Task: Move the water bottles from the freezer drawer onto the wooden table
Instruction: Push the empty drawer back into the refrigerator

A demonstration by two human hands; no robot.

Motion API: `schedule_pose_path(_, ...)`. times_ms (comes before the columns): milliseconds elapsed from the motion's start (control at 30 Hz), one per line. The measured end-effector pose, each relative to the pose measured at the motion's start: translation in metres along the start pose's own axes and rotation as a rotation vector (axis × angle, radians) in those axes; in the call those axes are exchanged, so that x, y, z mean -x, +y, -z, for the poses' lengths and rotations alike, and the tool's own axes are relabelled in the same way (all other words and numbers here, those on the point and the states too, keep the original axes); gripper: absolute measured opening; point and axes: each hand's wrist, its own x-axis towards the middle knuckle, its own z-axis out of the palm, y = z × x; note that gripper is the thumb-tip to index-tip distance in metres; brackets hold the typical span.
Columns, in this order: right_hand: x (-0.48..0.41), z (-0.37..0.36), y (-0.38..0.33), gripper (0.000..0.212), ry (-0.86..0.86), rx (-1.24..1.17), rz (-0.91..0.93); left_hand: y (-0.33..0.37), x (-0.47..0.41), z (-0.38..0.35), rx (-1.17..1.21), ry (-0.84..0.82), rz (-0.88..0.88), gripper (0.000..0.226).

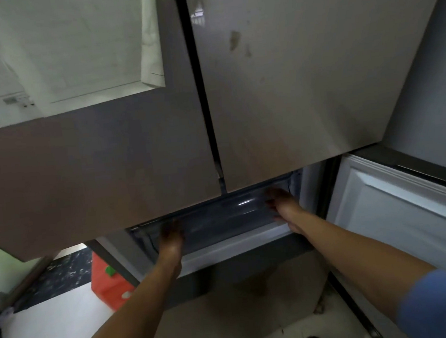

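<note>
At the front rim of the freezer drawer (221, 219), left hand (170, 236) and right hand (281, 204) sit at opposite ends — judged placed to slide it out evenly; finger closure blurred — cannot tell.

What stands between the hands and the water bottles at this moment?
The freezer drawer itself. Both the left hand and the right hand are at its translucent front, and it sits mostly under the upper fridge doors. No bottle is visible, and the wooden table is out of view.
</note>
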Motion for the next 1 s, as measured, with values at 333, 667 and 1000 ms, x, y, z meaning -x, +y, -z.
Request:
schedule_pose_path(333,0.036,0.023,0.001,0.018,0.013,0.406,0.039,0.010,0.045,0.018,-0.332,-0.271,-0.020,0.008)
schedule_pose_path(667,0.200,0.120,-0.043,0.021,0.530,0.944,0.527,0.022,0.123,-0.010,-0.923,-0.545,-0.418,0.009)
schedule_pose_path(1000,0.288,0.281,-0.065,0.052,0.808,1.224,0.077,0.018,0.215,-0.063,-1.014,-0.749,-0.631,0.010)
